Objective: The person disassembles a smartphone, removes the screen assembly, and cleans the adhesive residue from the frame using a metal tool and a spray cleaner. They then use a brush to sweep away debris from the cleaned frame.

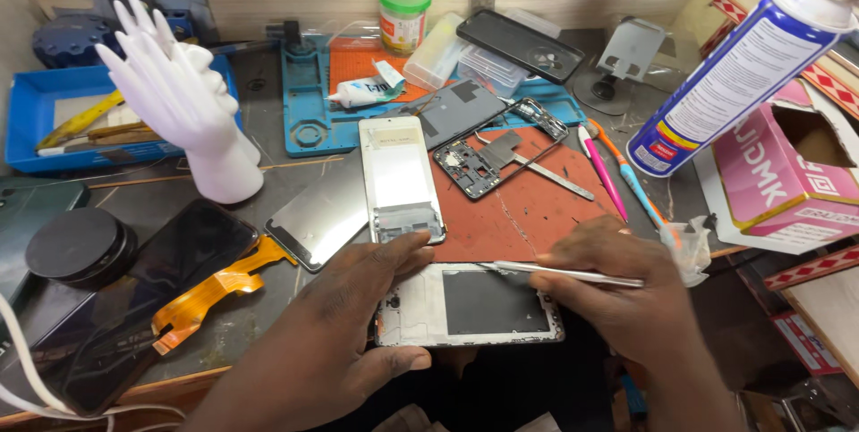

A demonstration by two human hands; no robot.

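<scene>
Hidden and cut off
Your left hand (335, 334) covers the phone frame's (470, 305) left end; the spray can's (747, 61) nozzle leaves frame top right.

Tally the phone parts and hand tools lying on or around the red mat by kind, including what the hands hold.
Phone frames: 3 (one held by the left hand at, silver one, dark one)
Loose screens: 2 ()
Tweezers: 2 (in right hand at, on red mat)
Pens: 2 ()
Total: 9
</scene>
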